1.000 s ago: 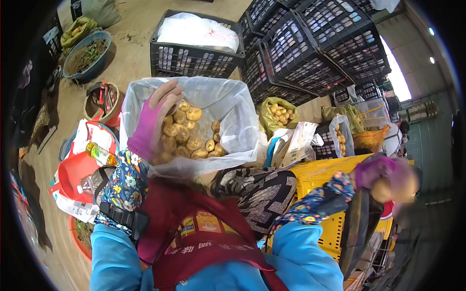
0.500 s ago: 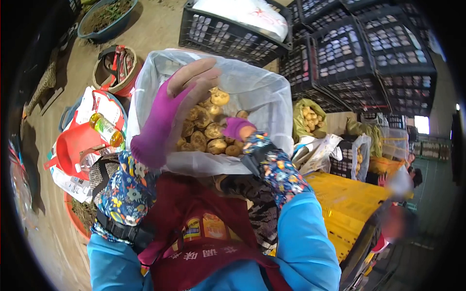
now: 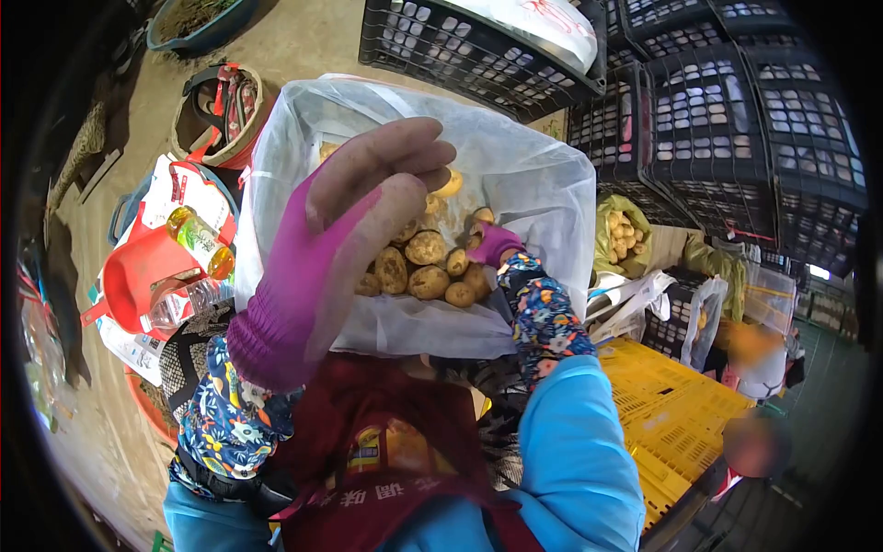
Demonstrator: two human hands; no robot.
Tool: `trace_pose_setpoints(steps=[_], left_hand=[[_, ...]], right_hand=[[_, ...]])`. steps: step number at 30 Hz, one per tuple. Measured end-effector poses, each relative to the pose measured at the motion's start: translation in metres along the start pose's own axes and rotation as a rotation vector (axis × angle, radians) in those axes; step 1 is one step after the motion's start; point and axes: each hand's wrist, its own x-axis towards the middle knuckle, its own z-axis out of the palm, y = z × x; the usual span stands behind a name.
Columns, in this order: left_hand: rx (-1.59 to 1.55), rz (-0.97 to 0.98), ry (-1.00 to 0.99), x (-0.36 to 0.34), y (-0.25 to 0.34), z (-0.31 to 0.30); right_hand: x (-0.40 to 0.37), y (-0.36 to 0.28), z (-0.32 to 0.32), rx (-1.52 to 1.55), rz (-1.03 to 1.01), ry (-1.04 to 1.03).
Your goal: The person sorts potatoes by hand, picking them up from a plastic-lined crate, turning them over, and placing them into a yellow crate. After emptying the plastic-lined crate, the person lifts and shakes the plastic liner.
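Head view, left hand (image 3: 331, 248): gloved in purple and raised over the near side of the bag, with its back to the camera. The fingers (image 3: 395, 152) are bent and bunched toward the thumb. The palm side is hidden, so it cannot be told whether anything is held.
Head view, right hand (image 3: 494, 243): purple glove, reached down inside the bag and resting against the potatoes at the right of the pile. It is too small and too covered to tell whether the fingers have closed on one.
Potatoes (image 3: 428, 267): heaped in the bottom of the bag, between the two hands.
White plastic bag (image 3: 543, 184): mouth spread wide, directly in front of the person's lap.
Surroundings: black crates (image 3: 708, 110) stacked behind the bag; yellow crate (image 3: 662, 405) to the right; red jug (image 3: 138, 276) and bottle (image 3: 198, 239) on the left.
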Motion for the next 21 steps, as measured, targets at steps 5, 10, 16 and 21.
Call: trace_pose_setpoints(steps=[5, 10, 16, 21], left_hand=[[0.046, -0.021, 0.004, -0.002, -0.006, 0.000], [0.687, 0.401, 0.052, 0.001, -0.051, -0.002], [0.059, -0.183, 0.091, -0.001, -0.023, 0.000], [0.183, -0.109, 0.212, -0.005, -0.002, 0.000]], right_hand=[[-0.010, -0.003, -0.027, 1.029, -0.281, -0.151], [-0.126, -0.138, -0.133, 0.864, -0.609, -0.130], [-0.092, -0.146, -0.088, 0.753, -0.576, -0.054], [0.026, -0.049, 0.002, 0.696, 0.133, 0.013]])
